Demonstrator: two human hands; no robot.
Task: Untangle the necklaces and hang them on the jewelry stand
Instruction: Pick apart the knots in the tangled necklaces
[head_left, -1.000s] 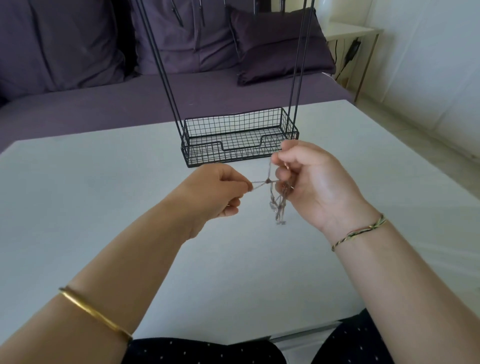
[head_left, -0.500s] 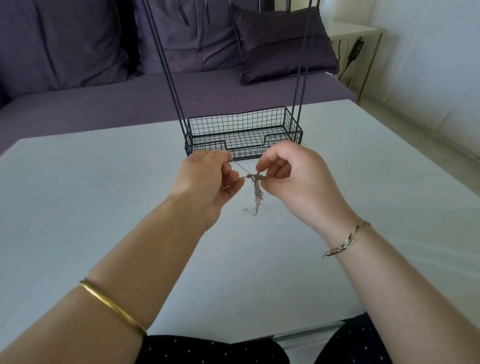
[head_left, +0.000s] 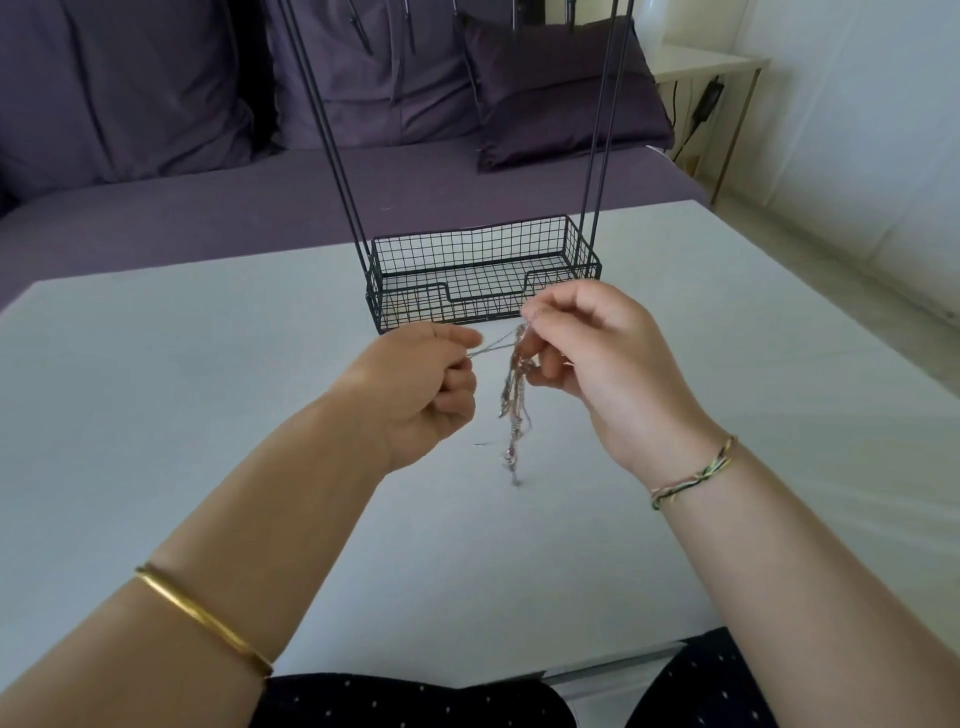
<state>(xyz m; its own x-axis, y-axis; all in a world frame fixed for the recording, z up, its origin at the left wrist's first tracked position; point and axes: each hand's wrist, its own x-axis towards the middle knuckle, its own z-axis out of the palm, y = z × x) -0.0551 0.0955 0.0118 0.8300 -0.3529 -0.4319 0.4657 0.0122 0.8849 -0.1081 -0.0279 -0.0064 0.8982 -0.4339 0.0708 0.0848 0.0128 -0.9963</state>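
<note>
two hands are raised over the middle of the flat white bench (head_left: 208, 441), close together and not touching. the left hand (head_left: 421, 384) has its fingers curled in, with thumb and forefinger pinching one thin strand that runs taut to the right. the right hand (head_left: 597, 364) is curled too and pinches the top of the tangled bunch of thin silvery necklace chains (head_left: 511, 395). the bunch hangs down between the two hands. whether its lowest tip touches the bench i cannot tell.

just beyond the hands stands the black wire jewelry stand (head_left: 467, 260), with a mesh basket base and thin rods rising out of view. the right knuckles cover the basket's near right corner.

a plain gold bangle (head_left: 202, 618) sits on the left forearm and a braided multicolour thread bracelet (head_left: 696, 475) on the right wrist. farther off is a purple sofa (head_left: 208, 218) with a dark purple cushion (head_left: 561, 104). at far right is a small pale side table (head_left: 701, 62).
</note>
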